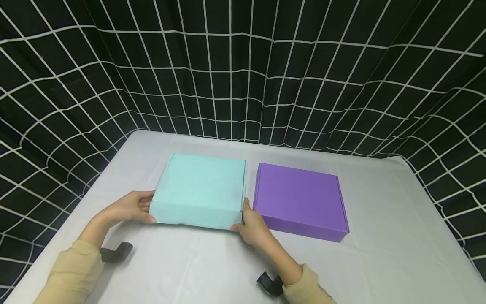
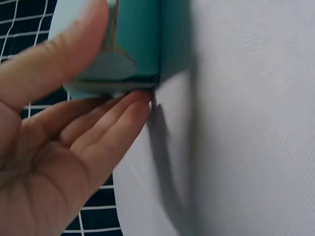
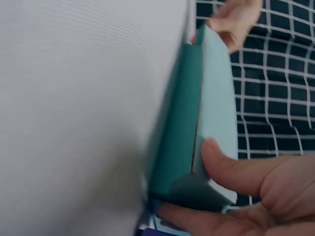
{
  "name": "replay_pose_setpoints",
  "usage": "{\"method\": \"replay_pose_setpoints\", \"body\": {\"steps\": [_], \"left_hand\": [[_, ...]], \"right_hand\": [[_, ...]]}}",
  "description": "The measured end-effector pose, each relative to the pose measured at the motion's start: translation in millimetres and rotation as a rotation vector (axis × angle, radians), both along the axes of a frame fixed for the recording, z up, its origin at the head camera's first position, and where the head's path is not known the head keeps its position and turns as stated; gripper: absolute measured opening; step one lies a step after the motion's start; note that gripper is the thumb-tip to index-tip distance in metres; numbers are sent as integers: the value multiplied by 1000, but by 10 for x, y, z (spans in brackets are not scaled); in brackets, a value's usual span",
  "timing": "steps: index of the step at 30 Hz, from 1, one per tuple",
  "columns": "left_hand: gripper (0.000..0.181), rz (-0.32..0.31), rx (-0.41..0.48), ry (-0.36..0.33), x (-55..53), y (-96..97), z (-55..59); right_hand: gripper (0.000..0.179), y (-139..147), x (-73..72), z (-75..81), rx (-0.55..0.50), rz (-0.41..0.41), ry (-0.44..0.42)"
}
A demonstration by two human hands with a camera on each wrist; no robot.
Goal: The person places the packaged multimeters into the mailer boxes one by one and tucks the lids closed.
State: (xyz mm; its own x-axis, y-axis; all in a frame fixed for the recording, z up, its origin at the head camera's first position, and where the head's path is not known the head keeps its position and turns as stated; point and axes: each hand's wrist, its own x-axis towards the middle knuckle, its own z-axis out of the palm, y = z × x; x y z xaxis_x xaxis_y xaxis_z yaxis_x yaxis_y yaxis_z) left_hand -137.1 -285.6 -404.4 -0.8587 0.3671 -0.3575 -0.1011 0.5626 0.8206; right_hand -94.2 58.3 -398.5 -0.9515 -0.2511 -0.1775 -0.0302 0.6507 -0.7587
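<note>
A light teal cardboard box (image 1: 201,182) lies on the table, left of the middle. My left hand (image 1: 130,207) holds its front left corner, thumb at the front and the other fingers along the left side. At the opposite front corner, my right hand (image 1: 253,226) grips the box with its thumb on the front and fingers against the right side. The right wrist view shows a brown cardboard edge along the front of the teal box (image 3: 216,98), above a darker teal face. In the left wrist view, fingertips reach the box's lower edge near the tabletop.
A purple box (image 1: 300,196) sits just right of the teal one, close beside my right hand. White cloth covers the table (image 1: 395,236). Black curtain (image 1: 243,84) with a white grid surrounds the back and sides. Black wrist mounts (image 1: 117,252) stick out near both sleeves.
</note>
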Motion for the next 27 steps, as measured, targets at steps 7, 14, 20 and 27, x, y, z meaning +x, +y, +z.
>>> {"method": "replay_pose_setpoints", "body": {"steps": [7, 14, 20, 27], "left_hand": [[93, 108, -184, 151, 23, 132, -12], [88, 151, -301, 262, 27, 227, -9], [81, 221, -379, 356, 47, 300, -41], [65, 257, -403, 413, 53, 396, -54]], "right_hand": [[68, -68, 5, -86, 97, -30, 184], [43, -98, -31, -119, 173, -49, 262], [44, -182, -48, -154, 230, -77, 410], [34, -190, -57, -171, 271, -92, 489]]}}
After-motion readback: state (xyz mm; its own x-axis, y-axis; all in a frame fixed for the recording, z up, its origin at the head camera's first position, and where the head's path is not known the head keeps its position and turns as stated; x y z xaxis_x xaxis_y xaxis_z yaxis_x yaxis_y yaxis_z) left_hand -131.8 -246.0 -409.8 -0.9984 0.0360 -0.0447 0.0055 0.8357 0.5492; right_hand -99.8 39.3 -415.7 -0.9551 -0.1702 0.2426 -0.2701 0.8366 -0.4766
